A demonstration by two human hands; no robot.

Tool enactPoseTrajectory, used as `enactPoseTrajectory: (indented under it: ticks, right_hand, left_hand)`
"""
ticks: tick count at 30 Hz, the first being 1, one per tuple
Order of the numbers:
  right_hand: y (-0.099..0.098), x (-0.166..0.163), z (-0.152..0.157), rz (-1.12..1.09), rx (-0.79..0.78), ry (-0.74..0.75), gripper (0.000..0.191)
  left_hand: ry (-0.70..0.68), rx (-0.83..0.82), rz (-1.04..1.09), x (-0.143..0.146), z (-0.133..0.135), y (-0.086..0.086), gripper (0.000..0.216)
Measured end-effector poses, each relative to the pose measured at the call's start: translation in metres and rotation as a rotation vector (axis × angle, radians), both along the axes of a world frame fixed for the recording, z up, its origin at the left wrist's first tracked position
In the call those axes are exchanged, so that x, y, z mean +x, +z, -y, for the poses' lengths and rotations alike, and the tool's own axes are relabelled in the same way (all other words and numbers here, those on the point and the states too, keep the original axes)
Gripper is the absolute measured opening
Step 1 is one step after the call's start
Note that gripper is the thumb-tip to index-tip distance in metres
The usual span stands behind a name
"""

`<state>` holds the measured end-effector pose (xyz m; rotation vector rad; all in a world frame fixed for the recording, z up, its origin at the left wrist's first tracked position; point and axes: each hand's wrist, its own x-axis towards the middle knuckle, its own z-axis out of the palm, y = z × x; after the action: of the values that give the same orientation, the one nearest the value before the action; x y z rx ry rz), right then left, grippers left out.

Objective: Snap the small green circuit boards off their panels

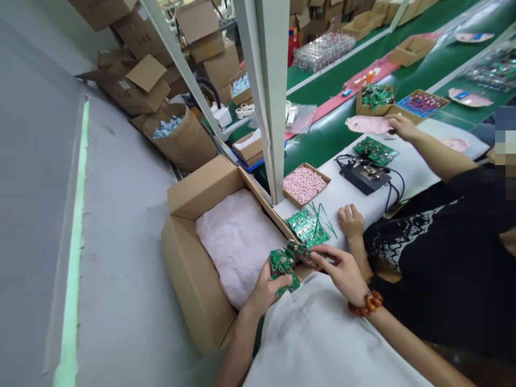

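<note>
Slants L forearm (241, 341) up from below, w/ L hand (263, 291) half-closed, fingers curled, thumb across front. Angles R forearm (411, 339) in from lower R, w/ R hand (344, 274) approx. palm down, thumb & fingertips pinched. Holds both close tog., R slightly higher.

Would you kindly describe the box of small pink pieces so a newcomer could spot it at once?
Find the tall pale post rising beside the large open carton. Just right of the post's foot sits a shallow cardboard box. Unlike the green circuit boards nearby, it is filled with small pink pieces.
</note>
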<state>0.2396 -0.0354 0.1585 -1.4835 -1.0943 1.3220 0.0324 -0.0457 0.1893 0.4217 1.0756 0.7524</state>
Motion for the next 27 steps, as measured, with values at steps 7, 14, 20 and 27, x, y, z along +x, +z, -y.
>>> enactPoseTrajectory:
  ticks: [7,14,20,27]
  right_hand:
    - [0.013,0.008,-0.002,0.333,0.418,0.159,0.021]
    - [0.011,-0.002,0.006,0.255,0.332,0.244,0.017]
    - [0.006,-0.010,0.012,0.213,0.069,0.054,0.039]
    - [-0.007,-0.010,0.005,0.485,0.092,0.162,0.020]
  left_hand:
    - [0.020,-0.040,0.103,-0.006,-0.007,0.001,0.045]
    - [0.118,0.167,-0.298,0.013,0.000,-0.012,0.037]
    - [0.063,0.326,-0.436,0.017,0.003,-0.016,0.025]
    - [0.019,0.458,-0.905,0.038,0.006,-0.025,0.042]
